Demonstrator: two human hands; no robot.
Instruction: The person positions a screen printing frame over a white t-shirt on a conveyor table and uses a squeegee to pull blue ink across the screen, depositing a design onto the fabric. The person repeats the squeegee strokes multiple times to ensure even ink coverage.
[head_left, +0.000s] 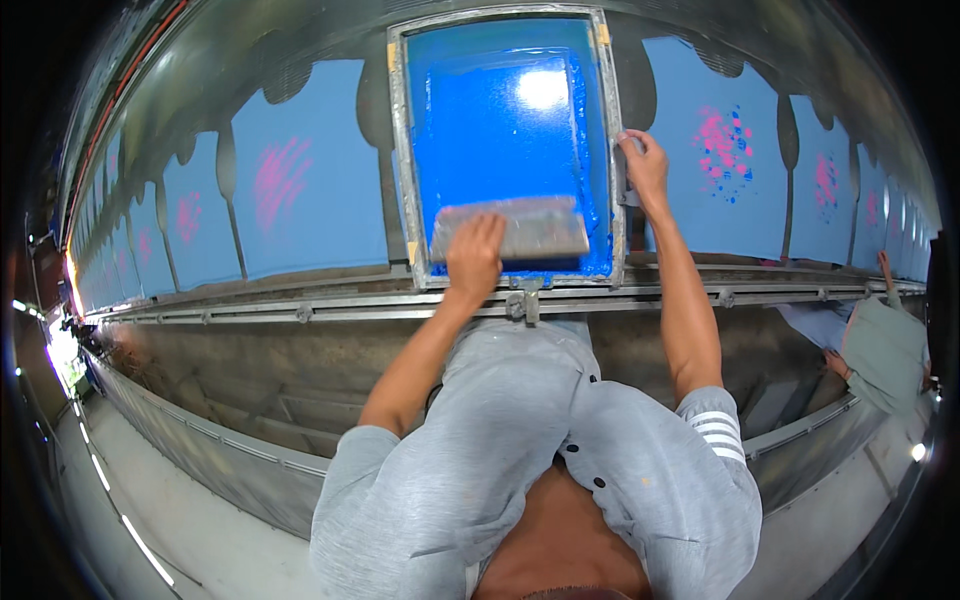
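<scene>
My left hand (475, 252) is wrapped round a wide, flat squeegee (540, 232), which lies across the near end of the screen printing frame (402, 150). Thick blue ink (490, 135) covers most of the mesh beyond the squeegee, with a ridge along the right side. At the right rail of the frame, my right hand (645, 165) grips the edge with bent fingers. Beneath and beside the frame lie light blue fabric pieces (340, 215). The one on the right (700, 90) bears pink and blue spots; the left one has only pink streaks.
A long metal rail (380, 308) with bolts runs along the table's near edge. More printed fabric pieces (190, 180) line the table both ways. Another person (885, 350) in a grey-green top stands at the far right. A walkway (200, 510) lies behind me.
</scene>
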